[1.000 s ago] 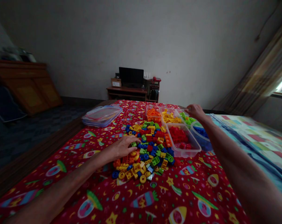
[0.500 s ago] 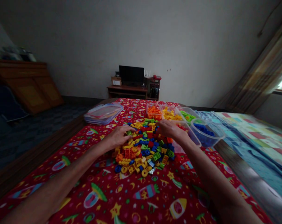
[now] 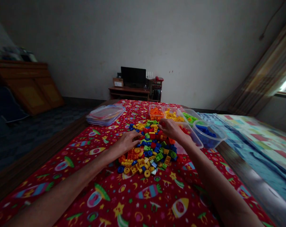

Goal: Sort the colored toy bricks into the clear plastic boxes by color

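A loose pile of coloured toy building bricks [image 3: 148, 154] lies on the red patterned cloth [image 3: 124, 198]. At the pile's left side is my left hand [image 3: 128, 142], palm down, its thumb and fingers apart over the bricks. Whether its fingertips touch a brick is hard to see. My right hand [image 3: 170, 128] reaches over the far right part of the pile, close to the clear boxes. Its fingers are bent together and point down to the left; what lies between them is hidden by the hand.
Behind the pile and to its right stand clear boxes of orange bricks [image 3: 156, 113], yellow bricks [image 3: 173, 115], green bricks [image 3: 189, 118] and red bricks [image 3: 184, 130]. A round tub [image 3: 210, 143] holds blue bricks. Stacked clear lids [image 3: 106, 115] lie at the far left. A bed [image 3: 258, 138] adjoins on the right.
My left hand has shifted right and slightly nearer, further over the pile. My right hand stays almost in the same place, its fingers a little higher.
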Demonstrator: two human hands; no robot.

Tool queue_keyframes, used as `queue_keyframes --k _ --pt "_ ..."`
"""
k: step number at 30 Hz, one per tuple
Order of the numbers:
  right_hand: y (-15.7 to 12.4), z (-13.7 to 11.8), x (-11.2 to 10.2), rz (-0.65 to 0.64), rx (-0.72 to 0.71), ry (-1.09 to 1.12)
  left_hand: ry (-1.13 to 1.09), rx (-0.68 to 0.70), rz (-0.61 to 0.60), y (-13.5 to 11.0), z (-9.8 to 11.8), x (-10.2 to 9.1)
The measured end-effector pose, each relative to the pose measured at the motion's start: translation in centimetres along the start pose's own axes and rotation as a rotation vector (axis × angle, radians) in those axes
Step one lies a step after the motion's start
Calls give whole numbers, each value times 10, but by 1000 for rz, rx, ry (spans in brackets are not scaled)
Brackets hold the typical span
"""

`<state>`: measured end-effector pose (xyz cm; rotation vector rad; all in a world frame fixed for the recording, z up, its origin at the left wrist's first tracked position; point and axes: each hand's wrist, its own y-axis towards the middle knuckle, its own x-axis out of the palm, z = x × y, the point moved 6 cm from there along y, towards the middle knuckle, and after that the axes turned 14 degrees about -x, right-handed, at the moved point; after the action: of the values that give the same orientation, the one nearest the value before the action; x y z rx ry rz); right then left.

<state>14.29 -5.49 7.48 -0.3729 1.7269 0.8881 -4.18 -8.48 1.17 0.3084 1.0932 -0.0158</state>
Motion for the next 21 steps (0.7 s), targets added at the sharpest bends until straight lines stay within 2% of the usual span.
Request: queue_keyframes --k 5,9,12,15,21 --pt "-3 -24 27 -171 -113 -66 -9 -66 19 2 -3 1" --pt "-6 -38 41 -302 -137 -132 -110 -69 112 2 -2 -4" --pt "-5 -36 37 -236 -160 -112 -216 -58 160 0 1 -10" --pt "-3 -28 32 -146 -169 -72 -288 -73 153 0 3 -12" --pt "-5 -22 35 -136 -184 21 -320 -111 126 -1 2 -11"
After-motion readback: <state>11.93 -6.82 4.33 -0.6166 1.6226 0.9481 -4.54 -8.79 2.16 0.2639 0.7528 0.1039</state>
